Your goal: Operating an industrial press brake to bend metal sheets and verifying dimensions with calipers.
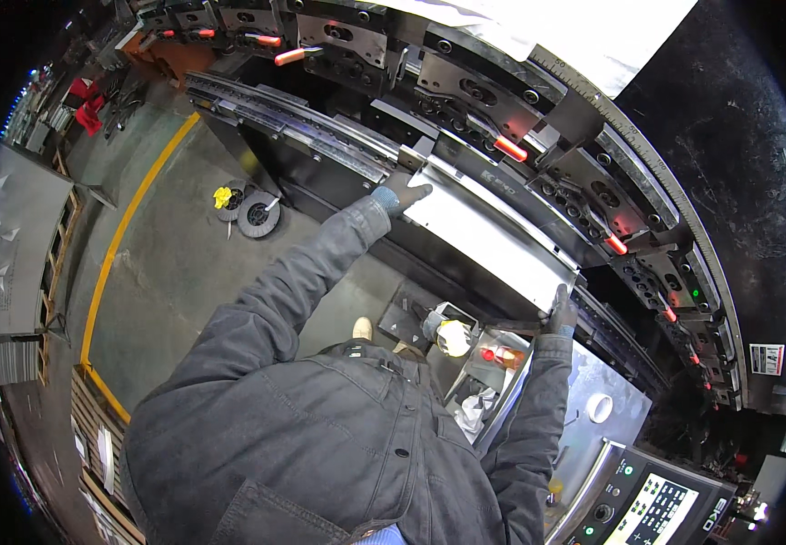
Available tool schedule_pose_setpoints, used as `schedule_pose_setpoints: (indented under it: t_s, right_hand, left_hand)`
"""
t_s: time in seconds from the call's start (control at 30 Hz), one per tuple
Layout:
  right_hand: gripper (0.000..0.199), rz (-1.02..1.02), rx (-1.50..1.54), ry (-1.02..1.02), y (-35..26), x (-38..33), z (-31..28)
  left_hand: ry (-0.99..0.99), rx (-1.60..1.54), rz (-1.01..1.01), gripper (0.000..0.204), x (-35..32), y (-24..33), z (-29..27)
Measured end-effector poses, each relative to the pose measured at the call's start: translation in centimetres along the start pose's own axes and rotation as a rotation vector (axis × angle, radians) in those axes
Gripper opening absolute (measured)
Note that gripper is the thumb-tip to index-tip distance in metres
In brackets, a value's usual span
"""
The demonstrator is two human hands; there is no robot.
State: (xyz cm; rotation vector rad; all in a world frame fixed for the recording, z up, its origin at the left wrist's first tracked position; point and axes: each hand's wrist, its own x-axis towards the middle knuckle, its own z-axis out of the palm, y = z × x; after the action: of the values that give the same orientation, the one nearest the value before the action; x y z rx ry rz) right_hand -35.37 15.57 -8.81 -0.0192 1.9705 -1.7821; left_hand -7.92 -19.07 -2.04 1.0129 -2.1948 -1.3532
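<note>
two gloved hands, one shiny metal sheet, two grey discs at left, one lit screen near right, one white ring

A metalworking shop, by the look of it: a long black press carries a row of red-handled clamps and a ruled scale; a lit control panel stands by the near edge of a metal tabletop; a yellow line crosses the grey floor near a sheet-laden wooden pallet.
</note>
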Motion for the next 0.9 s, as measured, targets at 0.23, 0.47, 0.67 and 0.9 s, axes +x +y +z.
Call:
schedule_pose_setpoints:
  t_s: [0.23,0.47,0.67,0.9]
  right_hand:
    - [0.034,0.016,-0.045,0.039,-6.0,-7.0,4.7]
    - [0.034,0.016,-0.042,0.015,-6.5,-7.7,5.2]
    - [0.033,0.05,-0.038,0.019,-6.4,-7.6,5.1]
    - [0.034,0.386,0.259,-0.081,-6.1,-5.4,3.8]
  left_hand:
    - [-0.022,0.037,-0.011,0.059,-0.7,1.3,-0.8]
    - [-0.051,0.051,-0.006,0.064,-0.7,1.1,-1.0]
    - [-0.032,0.089,-0.004,0.062,-0.8,0.8,-0.9]
    - [-0.02,0.107,-0.034,0.059,0.6,-0.5,0.9]
